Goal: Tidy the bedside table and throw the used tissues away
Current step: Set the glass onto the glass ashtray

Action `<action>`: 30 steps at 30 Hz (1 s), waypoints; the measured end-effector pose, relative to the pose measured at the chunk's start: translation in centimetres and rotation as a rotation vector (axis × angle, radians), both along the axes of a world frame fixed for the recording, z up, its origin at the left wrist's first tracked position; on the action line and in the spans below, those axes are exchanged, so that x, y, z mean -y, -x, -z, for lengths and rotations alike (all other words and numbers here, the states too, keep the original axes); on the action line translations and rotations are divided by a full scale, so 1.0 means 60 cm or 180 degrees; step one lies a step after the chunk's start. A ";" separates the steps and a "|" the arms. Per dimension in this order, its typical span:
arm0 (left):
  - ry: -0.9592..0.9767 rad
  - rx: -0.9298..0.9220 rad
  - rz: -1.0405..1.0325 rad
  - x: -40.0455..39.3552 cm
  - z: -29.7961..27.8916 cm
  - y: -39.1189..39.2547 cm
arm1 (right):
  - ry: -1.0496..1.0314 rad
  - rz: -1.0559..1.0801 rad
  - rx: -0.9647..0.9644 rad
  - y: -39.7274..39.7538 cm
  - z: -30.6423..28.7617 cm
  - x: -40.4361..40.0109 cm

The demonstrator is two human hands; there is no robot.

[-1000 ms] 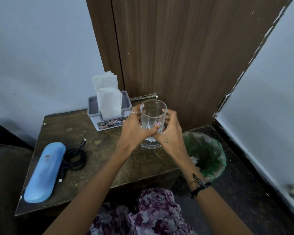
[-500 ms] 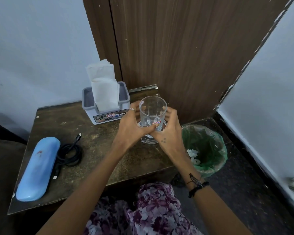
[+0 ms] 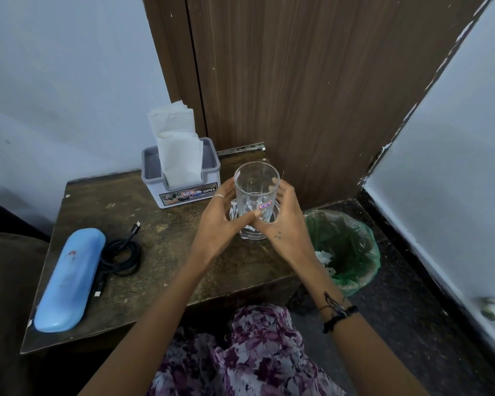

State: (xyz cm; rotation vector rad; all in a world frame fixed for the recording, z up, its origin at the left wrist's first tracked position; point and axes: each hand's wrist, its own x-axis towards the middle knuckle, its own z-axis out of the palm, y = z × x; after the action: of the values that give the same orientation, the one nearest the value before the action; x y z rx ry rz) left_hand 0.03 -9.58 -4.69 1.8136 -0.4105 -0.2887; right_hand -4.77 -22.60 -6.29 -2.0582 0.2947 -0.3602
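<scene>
Compared with a second ago, not much different: same two-handed hold on the glass (image 3: 256,195), just sitting a touch nearer the back right corner of the bedside table (image 3: 166,247), everything else exactly where it was.

Going left to right. One pale blue case (image 3: 69,281) at the left edge, long axis running front to back, far end leaning slightly right. One black cable (image 3: 122,254) coiled just beside it, one plug poking toward the back, the other toward the front by the case. One grey tissue holder (image 3: 180,190) at the back, touching the wall side, with white tissues (image 3: 177,147) standing upright out of it, can't count the sheets.

Then the left hand (image 3: 217,221) and right hand (image 3: 286,224), both curled round the lower half of that one clear glass, thumbs meeting at the front. Upright, mouth facing up, small red-and-white sticker near the right thumb. Can't tell whether the base is touching the table.

One bin (image 3: 363,252) on the floor right of the table, green liner, a few crumpled white tissues (image 3: 323,258) inside.
</scene>
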 end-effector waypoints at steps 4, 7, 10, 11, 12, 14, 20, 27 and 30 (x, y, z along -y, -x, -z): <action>0.0114 -0.0208 -0.0180 -0.014 0.043 0.015 | -0.0011 -0.0132 -0.0282 0.009 0.019 0.012; -0.0087 -0.0106 -0.0106 -0.016 0.070 0.021 | 0.0045 -0.0274 -0.0371 0.015 0.030 0.015; -0.0202 -0.0032 -0.0032 -0.017 0.080 0.019 | 0.0071 -0.0294 -0.0360 0.013 0.036 0.020; -0.0245 -0.0022 0.0003 -0.019 0.081 0.018 | 0.0067 -0.0301 -0.0366 0.012 0.037 0.022; -0.0307 0.0015 0.0061 -0.020 0.081 0.018 | 0.0063 -0.0309 -0.0359 0.011 0.037 0.023; -0.0459 0.0117 0.0171 -0.022 0.084 0.016 | 0.0049 -0.0318 -0.0375 0.007 0.039 0.026; -0.0563 0.0190 0.0137 -0.009 0.079 -0.015 | -0.0134 -0.0292 -0.0361 -0.016 0.037 0.031; -0.0237 -0.0135 -0.0257 0.019 0.074 -0.052 | -0.0283 -0.0356 -0.0426 -0.066 0.019 0.053; -0.0020 -0.0193 -0.0664 0.031 0.080 -0.055 | -0.0242 -0.0402 -0.0424 -0.089 0.016 0.060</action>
State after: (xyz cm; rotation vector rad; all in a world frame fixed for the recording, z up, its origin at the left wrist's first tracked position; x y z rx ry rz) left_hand 3.32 -11.42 -9.46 1.8317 -0.1760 -0.1993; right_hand 0.58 -26.18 -7.26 -2.0179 0.2533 -0.1332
